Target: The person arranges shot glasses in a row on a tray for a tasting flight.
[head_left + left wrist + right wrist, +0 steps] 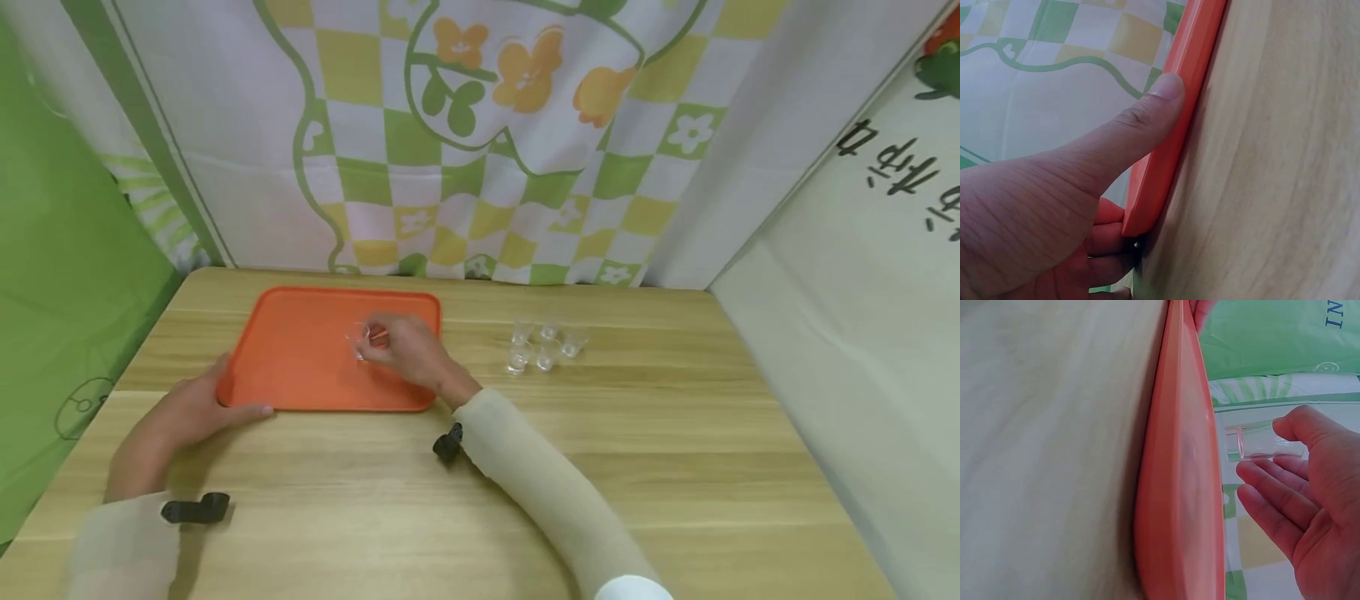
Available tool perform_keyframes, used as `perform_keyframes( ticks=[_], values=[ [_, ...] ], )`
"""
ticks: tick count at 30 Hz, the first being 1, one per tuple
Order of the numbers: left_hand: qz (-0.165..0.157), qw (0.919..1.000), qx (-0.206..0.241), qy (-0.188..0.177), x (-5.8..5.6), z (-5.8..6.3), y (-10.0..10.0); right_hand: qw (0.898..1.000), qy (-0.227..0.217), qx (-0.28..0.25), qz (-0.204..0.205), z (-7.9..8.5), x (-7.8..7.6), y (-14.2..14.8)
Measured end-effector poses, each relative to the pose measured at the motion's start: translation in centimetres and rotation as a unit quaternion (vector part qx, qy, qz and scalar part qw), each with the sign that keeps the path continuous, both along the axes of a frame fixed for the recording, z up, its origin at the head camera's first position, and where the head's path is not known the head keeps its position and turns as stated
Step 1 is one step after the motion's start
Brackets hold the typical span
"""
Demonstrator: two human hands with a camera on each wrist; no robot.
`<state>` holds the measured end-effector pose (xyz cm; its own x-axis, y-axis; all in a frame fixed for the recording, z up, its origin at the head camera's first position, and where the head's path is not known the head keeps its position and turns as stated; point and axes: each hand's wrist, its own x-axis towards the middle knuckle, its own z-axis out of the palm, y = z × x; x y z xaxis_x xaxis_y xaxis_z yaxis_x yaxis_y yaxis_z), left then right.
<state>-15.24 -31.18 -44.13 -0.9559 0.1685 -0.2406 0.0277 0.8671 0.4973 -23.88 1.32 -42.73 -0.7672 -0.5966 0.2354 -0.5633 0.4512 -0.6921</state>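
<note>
An orange rectangular tray (292,350) lies toward the back left of the wooden table. My left hand (183,412) grips its near left corner; in the left wrist view the thumb (1154,106) presses the outer side of the rim, with the other fingers around the corner. Over the right part of the tray, my right hand (408,348) pinches a small clear shot glass (1257,442) between thumb and fingers. The right wrist view has the glass above the tray rim, its thick base away from the palm. Several similar shot glasses (517,360) stand grouped right of the tray.
The wooden table (360,500) ends at the back against a checked, flowered curtain (465,167). A green sheet (67,333) hangs at the left, a white printed one (847,333) at the right. Both wrists wear small black cameras (197,508).
</note>
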Motion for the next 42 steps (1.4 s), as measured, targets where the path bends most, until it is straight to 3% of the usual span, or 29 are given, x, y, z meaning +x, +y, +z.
perform_keyframes(
  ticks=[17, 26, 32, 42],
  values=[
    [0.005, 1.0, 0.004, -0.001, -0.2, -0.1, -0.1, 0.999, -0.001, 0.044, -0.003, 0.3, -1.3, -5.7],
    [0.006, 0.9999, 0.01, -0.001, 0.0, 0.2, 0.0, 0.998, -0.022, 0.058, -0.021, -0.2, -2.1, -7.2],
    [0.004, 1.0, 0.007, 0.003, 0.0, 0.2, -0.1, 0.997, -0.013, 0.076, -0.029, -0.6, -2.7, -8.0],
    [0.005, 0.9998, 0.019, 0.006, 0.1, 0.0, -0.1, 0.995, 0.002, 0.099, -0.012, -0.9, -2.1, -9.7]
  ],
)
